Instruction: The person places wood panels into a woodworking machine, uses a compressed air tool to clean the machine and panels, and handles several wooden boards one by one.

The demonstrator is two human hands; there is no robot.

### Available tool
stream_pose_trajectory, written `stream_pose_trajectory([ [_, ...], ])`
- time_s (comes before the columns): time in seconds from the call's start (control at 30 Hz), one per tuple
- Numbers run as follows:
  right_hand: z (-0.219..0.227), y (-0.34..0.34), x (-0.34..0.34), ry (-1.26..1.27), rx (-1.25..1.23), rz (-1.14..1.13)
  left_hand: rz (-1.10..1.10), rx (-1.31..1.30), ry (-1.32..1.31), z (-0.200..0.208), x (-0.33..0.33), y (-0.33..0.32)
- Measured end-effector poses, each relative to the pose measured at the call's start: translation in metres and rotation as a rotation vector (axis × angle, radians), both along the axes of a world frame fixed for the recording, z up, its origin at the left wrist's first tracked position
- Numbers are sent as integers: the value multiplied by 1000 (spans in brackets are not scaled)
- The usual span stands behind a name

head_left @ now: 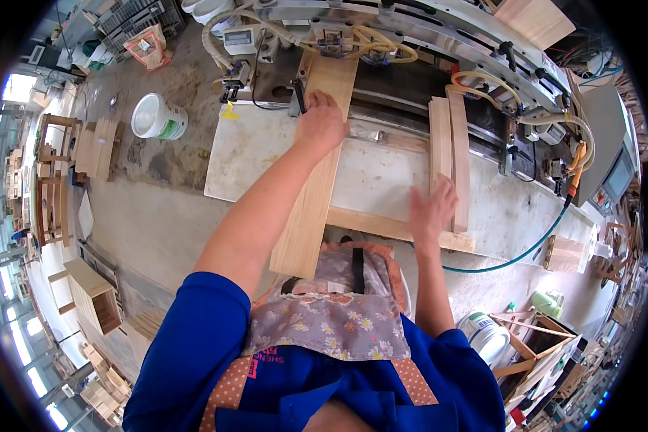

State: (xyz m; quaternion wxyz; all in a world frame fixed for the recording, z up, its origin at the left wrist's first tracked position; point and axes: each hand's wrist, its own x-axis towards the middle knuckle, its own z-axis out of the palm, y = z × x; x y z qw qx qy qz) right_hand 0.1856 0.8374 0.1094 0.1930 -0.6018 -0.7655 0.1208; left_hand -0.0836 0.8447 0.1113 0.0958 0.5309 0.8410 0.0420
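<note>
A long, wide wooden board (pixel 306 209) runs from the machine toward my apron, its near end overhanging the worktable (pixel 248 144). My left hand (pixel 322 124) rests on the board's far part, fingers bent and thumb at its right edge. Just left of those fingers stands a black handle (pixel 299 96). My right hand (pixel 432 209), slightly blurred, has its fingers apart at the near end of two narrow wooden strips (pixel 440 137) (pixel 459 162). Between the hands lies what looks like a flat brush (pixel 367 135). A wooden rail (pixel 371 223) borders the table's near side.
Across the back stretches a metal machine (pixel 439 32) with yellowish hoses. A control panel (pixel 615 180) stands at the right, and a teal hose (pixel 515 266) loops below it. A white bucket (pixel 158 117) is on the floor at left; another bucket (pixel 484 337) stands lower right.
</note>
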Motion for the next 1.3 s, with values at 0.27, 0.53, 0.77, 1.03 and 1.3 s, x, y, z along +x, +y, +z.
stream_pose_trajectory([
  [0.27, 2, 13, 19, -114, -20, -28, 4, 8, 6, -3, -2, 3],
  [0.53, 24, 50, -46, -47, -106, 125, 13, 54, 10, -11, -4, 0],
  [0.77, -9, 83, -146, 68, -3, 331, -5, 46, -43, -11, -5, 4],
  [1.03, -18, 81, -143, 11, 85, 609, 10, 22, 8, -14, -8, 1],
  [1.3, -15, 122, -156, -195, 126, 660, 0, 37, 9, -18, -6, 3],
])
